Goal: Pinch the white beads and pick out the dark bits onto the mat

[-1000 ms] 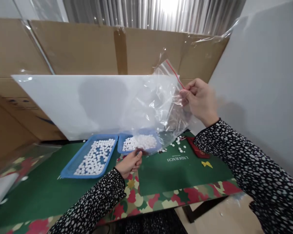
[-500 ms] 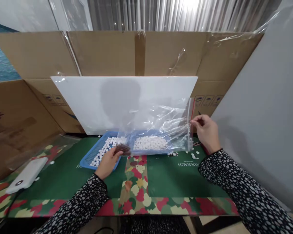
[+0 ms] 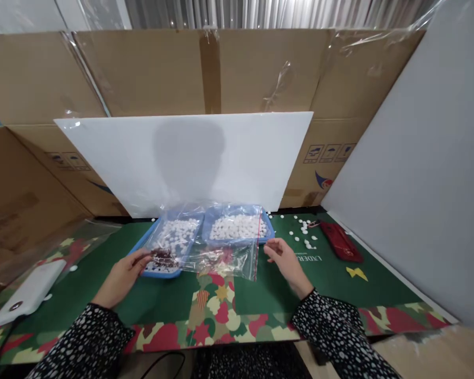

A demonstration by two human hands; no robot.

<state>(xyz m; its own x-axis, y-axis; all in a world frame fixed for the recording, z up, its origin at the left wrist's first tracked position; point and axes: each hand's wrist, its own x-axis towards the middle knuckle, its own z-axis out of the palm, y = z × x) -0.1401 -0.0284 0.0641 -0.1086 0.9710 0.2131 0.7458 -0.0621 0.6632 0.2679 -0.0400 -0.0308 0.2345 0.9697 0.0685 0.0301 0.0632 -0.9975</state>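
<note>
OK, clock faces here run with 12 straight ahead of the person and the clear zip bag (image 3: 225, 260) in the middle. The bag lies stretched out sideways, low over the front part of the bench (image 3: 260, 295), overlapping both blue trays in this view. Its red-lined zip edge is at 3 o'clock, and a dark brown clump (image 3: 164, 258) shows at its 9 o'clock end.

Left hand (image 3: 120, 276) is around 8 o'clock, and its grip is narrow, pinching the bag's corner right by that clump. Right hand (image 3: 286, 263) is around 4 o'clock, thumb and fingers a bit apart in a loosely wide grip, just beside the zip edge. Doesn't look like it's holding anything.

The left blue tray (image 3: 136, 247) is around 10 o'clock, the right blue tray (image 3: 269, 223) around 12 to 1, and both have loads of small white pieces (image 3: 239, 227) in them. A few loose white bits (image 3: 304, 227) are scattered at 2 o'clock, then there's a red pouch (image 3: 342, 242) at about 3 and a yellow bow-shaped piece (image 3: 356, 273) nearer the person.

Over at 8 to 9 there's a white device (image 3: 29, 295) with a dark cable (image 3: 6, 337), next to some clear plastic (image 3: 82, 242). At 12, a white board (image 3: 253, 152) leans in front of the cardboard (image 3: 150, 73).
</note>
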